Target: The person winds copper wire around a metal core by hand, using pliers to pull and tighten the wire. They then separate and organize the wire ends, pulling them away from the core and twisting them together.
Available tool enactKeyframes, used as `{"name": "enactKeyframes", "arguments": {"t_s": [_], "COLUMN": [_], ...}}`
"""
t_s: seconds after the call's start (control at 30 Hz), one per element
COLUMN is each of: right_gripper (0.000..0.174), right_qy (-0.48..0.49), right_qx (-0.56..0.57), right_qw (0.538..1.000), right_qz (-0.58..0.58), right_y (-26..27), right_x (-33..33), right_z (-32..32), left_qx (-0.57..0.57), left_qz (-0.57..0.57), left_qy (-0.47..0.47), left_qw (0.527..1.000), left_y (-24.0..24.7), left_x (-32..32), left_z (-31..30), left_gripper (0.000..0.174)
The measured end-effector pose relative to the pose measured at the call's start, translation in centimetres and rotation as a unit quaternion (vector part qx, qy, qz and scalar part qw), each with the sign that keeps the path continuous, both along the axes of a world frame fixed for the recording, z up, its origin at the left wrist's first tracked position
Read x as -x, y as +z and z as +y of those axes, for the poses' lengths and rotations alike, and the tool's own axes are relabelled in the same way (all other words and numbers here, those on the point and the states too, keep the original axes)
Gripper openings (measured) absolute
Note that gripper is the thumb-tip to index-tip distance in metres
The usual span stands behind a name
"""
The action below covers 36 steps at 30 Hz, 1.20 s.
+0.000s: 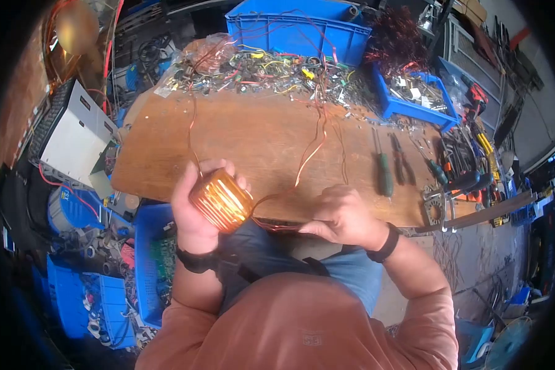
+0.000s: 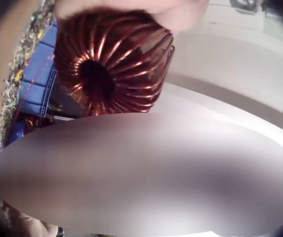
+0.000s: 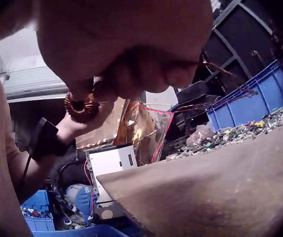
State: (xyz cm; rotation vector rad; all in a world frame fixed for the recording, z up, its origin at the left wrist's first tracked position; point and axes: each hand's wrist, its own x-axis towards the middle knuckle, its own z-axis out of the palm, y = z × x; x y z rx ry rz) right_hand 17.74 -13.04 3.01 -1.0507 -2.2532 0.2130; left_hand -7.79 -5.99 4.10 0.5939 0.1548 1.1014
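Note:
A ring-shaped coil of copper wire (image 1: 222, 200) is gripped by my left hand (image 1: 194, 209), held above the table's near edge. In the left wrist view the coil (image 2: 116, 64) shows its dark central hole and closely laid turns. My right hand (image 1: 345, 219) stands to the right of the coil with fingers curled, pinching copper wire (image 1: 277, 226) that runs from the coil. Other long wire (image 1: 311, 154) loops up over the table from between the hands. In the right wrist view the right hand (image 3: 131, 54) fills the top, the coil (image 3: 81, 107) beyond it.
Loose wire scraps and small parts (image 1: 259, 71) lie along the back of the wooden table (image 1: 246, 135), before a blue bin (image 1: 296, 31). A smaller blue tray (image 1: 413, 102) is at back right. A green-handled screwdriver (image 1: 384, 176), pliers (image 1: 404, 166) and other tools lie at right.

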Motion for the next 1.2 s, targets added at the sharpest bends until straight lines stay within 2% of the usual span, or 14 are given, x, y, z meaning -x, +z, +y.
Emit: {"name": "enactKeyframes", "arguments": {"t_s": [0.13,0.17,0.27,0.3,0.4,0.5,0.53,0.6,0.7,0.8,0.93,1.03,1.13,1.2], "right_gripper": [0.033,0.031,0.029,0.024,0.025,0.026,0.026,0.026,0.028,0.030,0.031,0.034,0.035,0.037], "right_qy": [-0.071,-0.095,-0.145,-0.128,-0.151,-0.078,-0.070,-0.051,-0.042,0.014,0.023,0.033,-0.064,-0.096], "right_qx": [-0.012,-0.018,-0.004,0.005,0.047,0.049,0.044,0.037,0.063,-0.022,0.103,0.148,0.086,0.099], "right_qw": [0.997,0.994,0.987,0.988,0.984,0.990,0.993,0.998,0.997,0.999,0.994,0.988,0.994,0.990], "right_qz": [0.037,0.045,0.063,0.085,0.081,0.106,0.082,0.031,-0.029,0.018,-0.001,0.018,-0.028,-0.010], "right_y": [-0.5,-0.8,0.0,-0.2,-0.2,0.6,0.8,1.2,1.3,1.6,1.3,0.8,0.0,-0.1], "right_x": [2.7,3.3,4.9,5.1,5.2,4.9,4.5,3.3,0.1,-1.6,-2.1,-1.2,0.7,1.7], "right_z": [0.4,0.5,0.6,0.8,0.6,1.0,0.8,0.3,0.8,1.3,0.2,-0.2,-0.6,-0.5], "left_qx": [0.009,-0.014,-0.011,-0.016,0.027,0.039,0.030,-0.036,-0.032,-0.034,-0.048,-0.010,0.025,0.050], "left_qz": [-0.017,-0.055,-0.017,-0.001,0.017,0.009,0.027,0.008,-0.002,-0.008,-0.014,0.014,0.020,0.029], "left_qy": [-0.014,-0.047,-0.011,0.002,0.011,-0.003,0.011,-0.035,-0.033,-0.038,-0.071,-0.045,0.015,0.078], "left_qw": [1.000,0.997,1.000,1.000,0.999,0.999,0.999,0.999,0.999,0.999,0.996,0.999,0.999,0.995], "left_y": [-0.7,-1.2,-2.1,-2.4,-2.4,-2.1,-1.9,-1.2,-0.5,0.0,-0.5,-0.8,-0.9,-0.9], "left_x": [-1.5,-1.7,-2.4,-2.7,-3.0,-2.4,-2.0,-0.9,1.2,2.8,4.2,3.8,2.8,2.2], "left_z": [-0.2,0.1,-0.2,-0.4,-0.6,-0.5,-0.5,-0.3,0.1,0.6,1.6,1.6,1.4,1.5], "left_gripper": [0.047,0.047,0.047,0.048,0.045,0.044,0.042,0.047,0.048,0.048,0.046,0.047,0.046,0.045]}}
